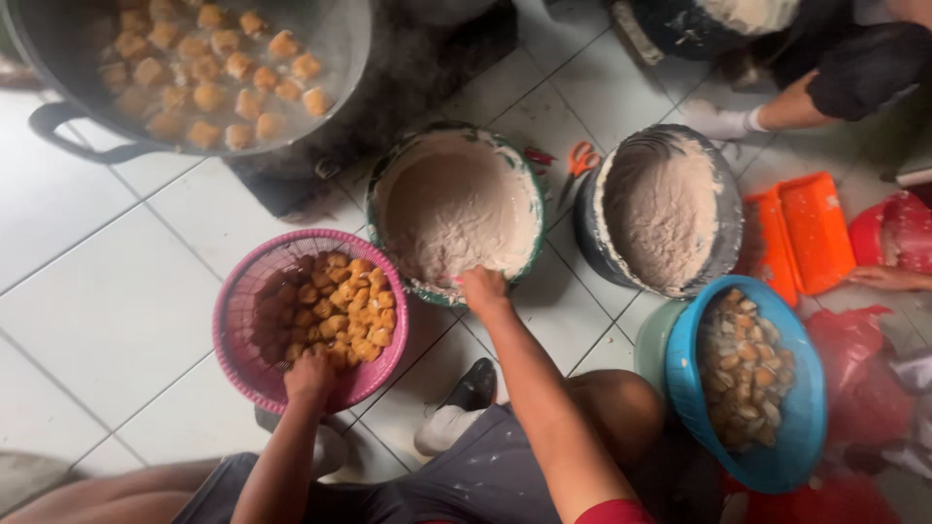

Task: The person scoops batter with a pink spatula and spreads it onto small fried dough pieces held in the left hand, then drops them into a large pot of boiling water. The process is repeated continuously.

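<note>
My left hand [310,377] rests at the near rim of a pink plastic basket [243,296], fingers down among golden fried tofu puffs [342,311]. My right hand [482,288] reaches into the near edge of a green-rimmed bowl [532,192] full of pale paste [456,204]; its fingers dip in the paste, and I cannot tell whether they hold any. Both forearms stretch forward from my lap.
A big metal pot [335,49] with floating tofu puffs stands at the back left. To the right are a dark bowl of paste [728,233], orange scissors [582,158], an orange tray [811,233], a blue basket [801,427] of filled tofu, and another person's leg [777,116] and hand [888,279].
</note>
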